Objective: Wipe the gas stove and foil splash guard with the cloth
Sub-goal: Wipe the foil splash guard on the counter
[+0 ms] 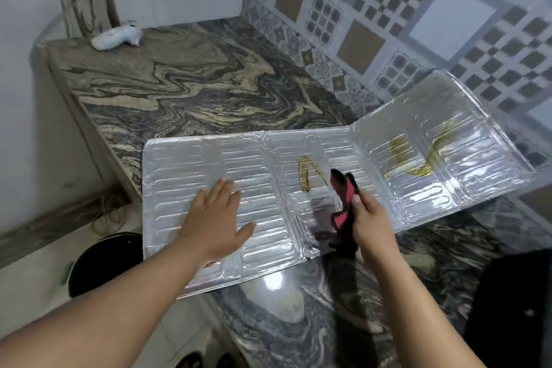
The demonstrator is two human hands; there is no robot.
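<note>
Head view shows our foil splash guard point(215, 164) lying flat on the marbled bench point(179, 84), its right panel tilted up against the tiled wall point(388, 9). Our left hand point(218, 218) presses flat on the foil, fingers straight. Our right hand point(370, 218) grips the red-and-black cloth point(343, 197) near yellowish smears point(304, 173).

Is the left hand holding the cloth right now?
No, the left hand lies flat with straight fingers on the foil splash guard, while the right hand grips the red and black cloth.
</note>
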